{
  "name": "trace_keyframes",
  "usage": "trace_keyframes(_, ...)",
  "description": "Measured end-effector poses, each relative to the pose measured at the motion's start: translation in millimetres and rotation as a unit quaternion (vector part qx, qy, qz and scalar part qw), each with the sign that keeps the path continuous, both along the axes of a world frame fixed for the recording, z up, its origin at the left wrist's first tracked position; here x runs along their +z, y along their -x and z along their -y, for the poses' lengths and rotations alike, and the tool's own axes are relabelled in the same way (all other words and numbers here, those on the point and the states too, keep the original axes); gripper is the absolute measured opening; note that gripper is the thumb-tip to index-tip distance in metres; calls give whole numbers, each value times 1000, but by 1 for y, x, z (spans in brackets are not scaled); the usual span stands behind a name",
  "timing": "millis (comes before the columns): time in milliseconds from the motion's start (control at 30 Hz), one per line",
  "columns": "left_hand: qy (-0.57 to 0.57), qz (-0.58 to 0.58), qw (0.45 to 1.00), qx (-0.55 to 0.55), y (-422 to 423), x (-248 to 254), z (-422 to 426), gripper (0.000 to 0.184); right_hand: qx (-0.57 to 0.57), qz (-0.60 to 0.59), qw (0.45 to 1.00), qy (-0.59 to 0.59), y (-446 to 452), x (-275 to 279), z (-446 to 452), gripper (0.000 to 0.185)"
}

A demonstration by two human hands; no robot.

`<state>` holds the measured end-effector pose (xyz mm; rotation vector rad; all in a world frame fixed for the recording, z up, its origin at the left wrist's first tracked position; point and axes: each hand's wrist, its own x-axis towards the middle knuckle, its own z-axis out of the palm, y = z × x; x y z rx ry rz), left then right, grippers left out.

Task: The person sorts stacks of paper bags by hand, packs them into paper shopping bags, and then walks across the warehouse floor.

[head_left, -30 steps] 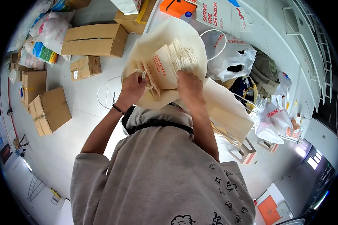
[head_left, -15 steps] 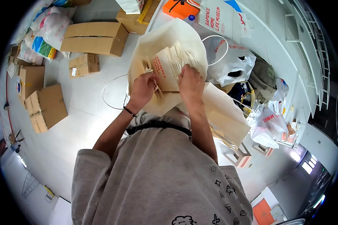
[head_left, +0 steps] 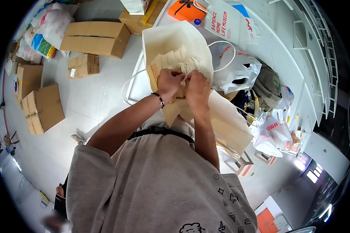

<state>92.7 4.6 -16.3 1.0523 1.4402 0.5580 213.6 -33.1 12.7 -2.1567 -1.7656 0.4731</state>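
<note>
A large cream paper bag (head_left: 174, 37) stands wide open in front of me. Inside it lies a stack of folded paper bags (head_left: 163, 62) with red print, their pale cord handles (head_left: 191, 63) bunched together. My left hand (head_left: 169, 82) and my right hand (head_left: 197, 86) meet at the bag's mouth, just below these cords. Both are closed, the fingertips of each almost touching the other's. Whatever lies between the fingers is too small and covered to make out. Another paper bag (head_left: 234, 126) leans beside my right forearm.
Cardboard boxes (head_left: 93, 39) and stuffed plastic bags (head_left: 56, 25) lie on the floor at left. On the right are a white plastic bag (head_left: 237, 70), a printed bag (head_left: 223, 23) and dark clothing (head_left: 268, 81). An orange box (head_left: 182, 10) sits behind. A person's hand (head_left: 59, 190) shows lower left.
My left hand has moved right and slightly up, meeting my right hand. The large bag's left side has shifted inward. Another person has come into view at lower left.
</note>
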Motion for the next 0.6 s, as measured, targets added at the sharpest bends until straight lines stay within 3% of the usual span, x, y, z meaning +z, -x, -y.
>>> trace_keyframes(267, 53, -23, 998, 2, 9, 14, -1, 24, -13, -40, 999, 25, 0, 6, 1, 11)
trace_keyframes(600, 26, 12, 999, 39, -2, -1, 3, 26, -30, -22, 999, 26, -2, 1, 2, 12)
